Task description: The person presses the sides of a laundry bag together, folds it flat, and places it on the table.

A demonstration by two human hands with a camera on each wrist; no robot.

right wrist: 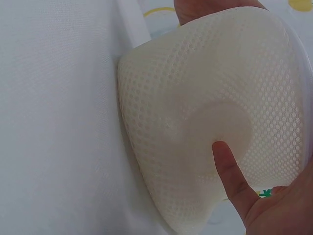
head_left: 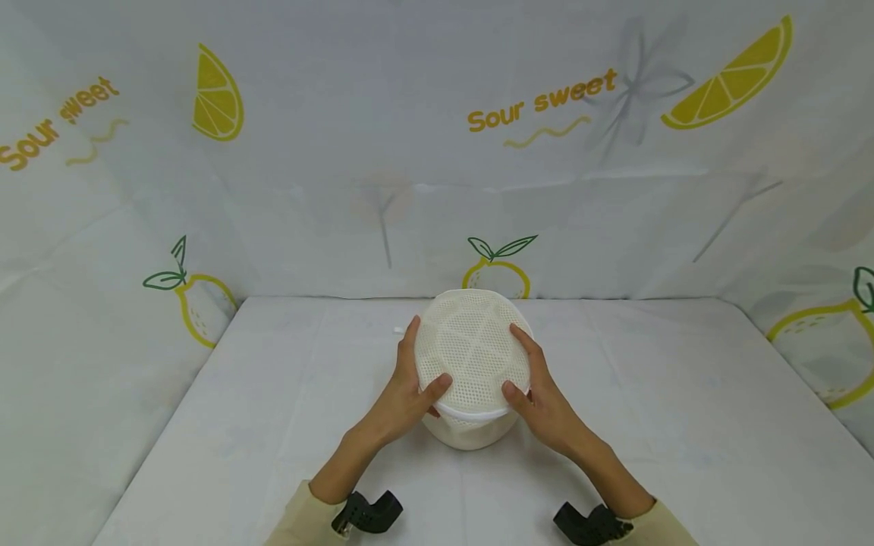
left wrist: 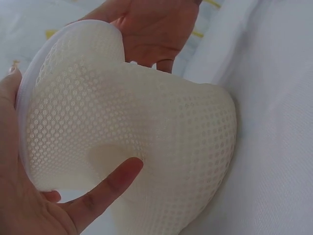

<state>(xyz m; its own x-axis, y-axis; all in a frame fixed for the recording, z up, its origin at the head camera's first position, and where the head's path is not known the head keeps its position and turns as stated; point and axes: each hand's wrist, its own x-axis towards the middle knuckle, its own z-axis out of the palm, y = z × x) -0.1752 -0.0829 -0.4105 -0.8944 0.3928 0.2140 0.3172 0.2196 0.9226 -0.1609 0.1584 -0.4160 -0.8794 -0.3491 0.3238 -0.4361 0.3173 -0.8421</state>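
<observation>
A cream mesh laundry bag (head_left: 473, 349), round with a white rim, stands on the white table, its far side tilted up. At its left side my left hand (head_left: 403, 390) holds it, thumb on the top face and fingers along the side. My right hand (head_left: 546, 398) grips the right side in the same way. In the left wrist view, a left finger (left wrist: 110, 188) lies by a dent in the bag's mesh wall (left wrist: 186, 127). From the right wrist, a right finger (right wrist: 230, 169) touches the mesh wall (right wrist: 161, 112) near a round patch. The inside is hidden.
The white cloth-covered table (head_left: 287, 394) spreads around the bag. Behind it hangs a white backdrop (head_left: 341, 136) printed with lemons and lettering. A black wrist mount (head_left: 372, 512) sits at the left sleeve, another mount (head_left: 590, 523) at the right.
</observation>
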